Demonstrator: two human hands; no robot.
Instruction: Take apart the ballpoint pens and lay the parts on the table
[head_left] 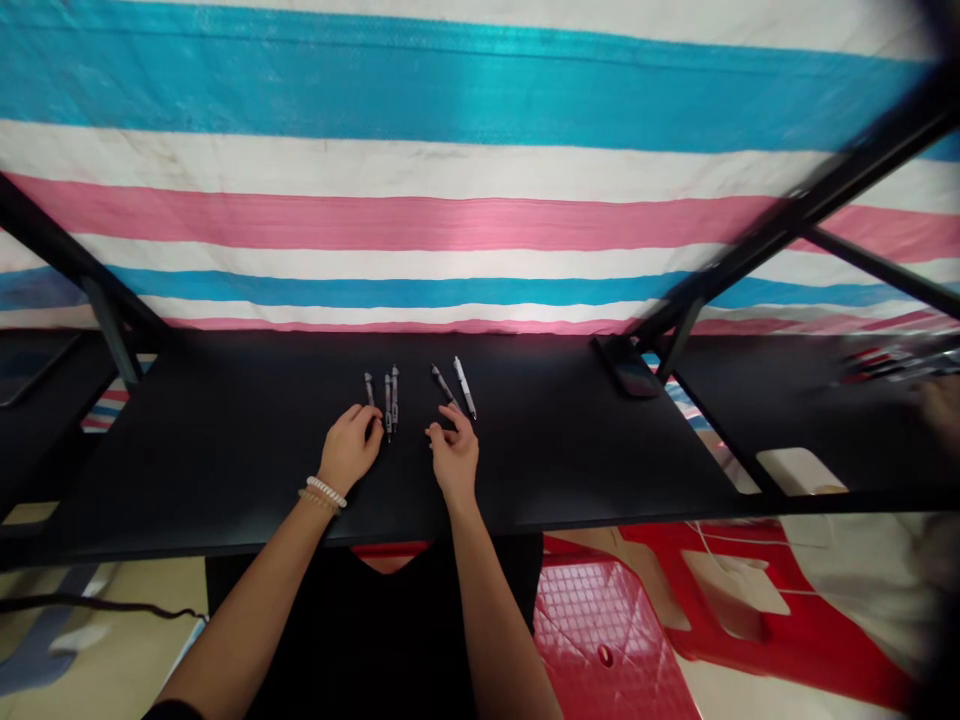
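My left hand (351, 445) lies on the black table with its fingers curled over the lower end of a dark pen (369, 385); only that pen's top shows. Just right of these fingertips, two dark clear-barrelled pens (391, 400) lie side by side. My right hand (455, 458) rests farther right, thumb and fingers apart. Its fingertips are at the lower end of another dark pen (443, 384), and whether they touch it I cannot tell. Beside that one is a white pen (465, 387), slanted the same way.
A dark phone-like object (628, 368) lies at the table's (225, 440) back right. Black metal struts (112, 330) rise at both sides before a striped sheet (465, 220). Below is a red plastic stool (611, 630). A blurred hand (941, 410) and pens appear at far right.
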